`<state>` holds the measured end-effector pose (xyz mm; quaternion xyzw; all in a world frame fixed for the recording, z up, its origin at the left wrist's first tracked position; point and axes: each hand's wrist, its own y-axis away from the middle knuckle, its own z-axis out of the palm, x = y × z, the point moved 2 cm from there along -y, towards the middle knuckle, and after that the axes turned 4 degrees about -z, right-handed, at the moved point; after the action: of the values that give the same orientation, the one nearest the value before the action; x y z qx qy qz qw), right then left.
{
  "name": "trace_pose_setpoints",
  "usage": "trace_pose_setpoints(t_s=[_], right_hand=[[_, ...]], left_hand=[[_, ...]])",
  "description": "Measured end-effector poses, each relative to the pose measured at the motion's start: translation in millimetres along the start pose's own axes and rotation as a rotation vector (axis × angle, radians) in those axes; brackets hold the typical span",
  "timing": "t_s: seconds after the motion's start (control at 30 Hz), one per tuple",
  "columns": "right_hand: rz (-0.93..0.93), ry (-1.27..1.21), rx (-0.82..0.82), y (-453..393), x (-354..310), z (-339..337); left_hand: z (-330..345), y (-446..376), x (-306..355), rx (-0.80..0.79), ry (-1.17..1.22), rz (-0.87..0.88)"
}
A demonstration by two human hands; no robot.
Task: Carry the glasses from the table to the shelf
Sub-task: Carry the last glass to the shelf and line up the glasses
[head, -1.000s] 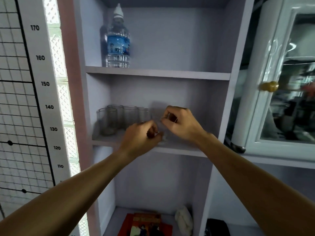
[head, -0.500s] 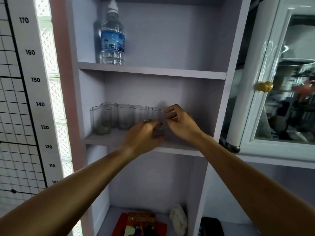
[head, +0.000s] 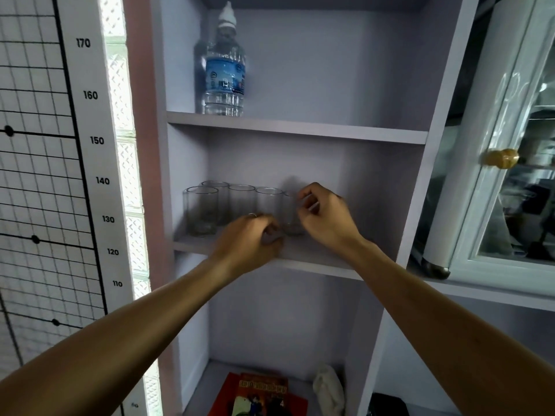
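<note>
Reaching into a pale lilac shelf unit (head: 300, 132), a person's two bare arms extend toward the middle shelf (head: 315, 261). Five clear glasses (head: 241, 202) stand upright there in a loose row at the left. The right hand (head: 326, 216) has its thumb and fingers closed around the rim of the rightmost glass (head: 290, 217), whose right side is hidden behind that hand. The left hand (head: 250, 240) curls loosely near the glass's base; whether its fingers grip anything cannot be told, since the knuckles hide them. On the shelf above stands a water bottle (head: 224, 76). A height chart (head: 90, 139) hangs to the left. A red book (head: 261, 394) below is cut off by the picture's edge.
</note>
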<state>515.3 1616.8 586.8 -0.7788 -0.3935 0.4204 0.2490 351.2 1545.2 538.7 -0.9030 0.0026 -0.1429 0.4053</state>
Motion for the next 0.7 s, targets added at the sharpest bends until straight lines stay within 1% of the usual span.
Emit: trace_pose_setpoints(t_s=[0.1, 0.17, 0.3, 0.37, 0.43, 0.5, 0.63, 0.7], right_hand=[[-0.124, 0.02, -0.031, -3, -19, 20], [-0.181, -0.004, -0.088, -8, -33, 38], [-0.209, -0.044, -0.211, -22, -64, 71], [-0.209, -0.053, -0.281, -29, -77, 84], [-0.196, -0.038, -0.348, -35, -85, 95], [-0.179, -0.032, -0.379, -38, -89, 104], [-0.14, -0.066, -0.369, -39, -89, 105], [-0.133, -0.062, -0.339, -35, -85, 99]], left_hand=[[-20, 11, -22, 0.029, -0.05, -0.039], [-36, 18, -34, 0.046, -0.069, -0.069], [-66, 30, -57, 0.105, -0.12, -0.179], [-77, 34, -66, 0.126, -0.145, -0.199], [-85, 37, -70, 0.137, -0.157, -0.19], [-88, 37, -69, 0.12, -0.185, -0.158], [-86, 37, -63, 0.127, -0.29, -0.071], [-83, 37, -61, 0.148, -0.313, -0.068]])
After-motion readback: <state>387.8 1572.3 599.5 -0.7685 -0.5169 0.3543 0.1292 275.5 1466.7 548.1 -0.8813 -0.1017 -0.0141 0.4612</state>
